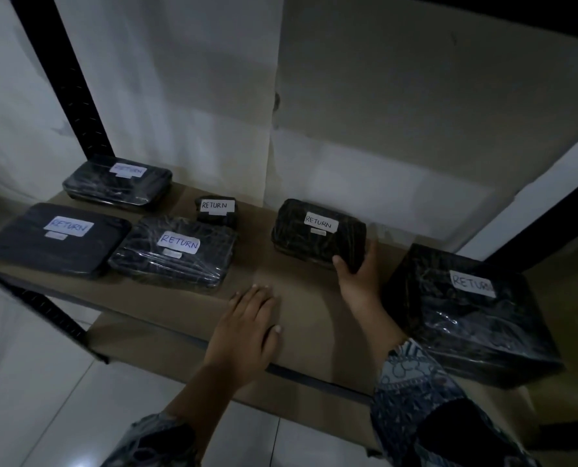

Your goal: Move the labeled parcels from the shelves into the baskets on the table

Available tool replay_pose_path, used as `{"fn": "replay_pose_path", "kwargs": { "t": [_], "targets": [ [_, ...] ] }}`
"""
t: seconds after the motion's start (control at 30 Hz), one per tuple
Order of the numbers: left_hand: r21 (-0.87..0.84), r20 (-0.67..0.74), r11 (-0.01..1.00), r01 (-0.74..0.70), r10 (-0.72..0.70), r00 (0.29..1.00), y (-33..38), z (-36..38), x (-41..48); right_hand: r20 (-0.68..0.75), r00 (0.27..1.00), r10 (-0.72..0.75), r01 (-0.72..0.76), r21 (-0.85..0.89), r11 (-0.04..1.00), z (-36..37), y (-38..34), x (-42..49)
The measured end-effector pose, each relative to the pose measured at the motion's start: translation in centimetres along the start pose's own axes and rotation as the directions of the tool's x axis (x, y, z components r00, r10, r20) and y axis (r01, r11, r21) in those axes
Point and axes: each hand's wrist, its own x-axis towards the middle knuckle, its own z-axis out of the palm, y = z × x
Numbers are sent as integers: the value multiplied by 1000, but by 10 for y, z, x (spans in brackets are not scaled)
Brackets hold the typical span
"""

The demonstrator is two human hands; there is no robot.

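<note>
Several black plastic-wrapped parcels with white RETURN labels lie on a brown shelf board (301, 318). My right hand (358, 278) grips the near right corner of a mid-sized parcel (314, 234) in the middle of the shelf. My left hand (247, 328) rests flat on the bare board in front, fingers straight. A large parcel (466, 318) sits at the right. To the left are a flat wide parcel (55, 241), a wrapped parcel (176, 252), a small parcel (217, 210) and a rear parcel (119, 182). No baskets are in view.
Black metal uprights (62, 79) frame the shelf at the left and right. A white wall stands behind. A lower shelf board (139, 328) shows beneath, and pale floor tiles (45, 416) lie below at the left.
</note>
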Motion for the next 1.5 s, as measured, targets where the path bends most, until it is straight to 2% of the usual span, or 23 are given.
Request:
{"fn": "replay_pose_path", "kwargs": {
  "t": [0.13,0.23,0.37,0.47,0.7,0.83,0.93,1.13,1.37,1.5],
  "targets": [
    [4,-10,1000,11,-11,1000,0,2,0,-15,992,123,-121,69,990,2,-3,9],
    [1,-37,1000,-2,2,999,-1,4,-1,53,986,158,-163,103,981,-2,-6,25],
    [-14,-72,1000,-11,10,997,-2,7,-1,156,983,99,-119,127,985,-12,-12,27],
    [-17,-84,1000,-10,9,996,-2,8,-2,135,990,43,-67,174,982,-12,-7,12],
    [-33,-83,999,-17,14,996,-3,8,-1,67,995,-68,57,148,987,-7,1,-8],
    [-36,-78,999,-30,27,997,-3,7,-1,109,980,-167,152,134,979,-8,2,-14],
    [-62,-54,998,-31,27,998,-4,5,-1,159,973,-170,154,106,982,-7,-2,-18],
    [-93,29,996,-16,19,999,-5,-12,-16,116,993,-37,21,132,991,-5,-14,-38],
    [-57,100,998,-10,16,995,12,-58,-62,105,985,135,-166,393,904,-25,-45,-97],
    [-62,151,998,-30,39,988,24,-92,-80,136,970,200,-239,418,876,-54,-83,-143]
  ]
}}
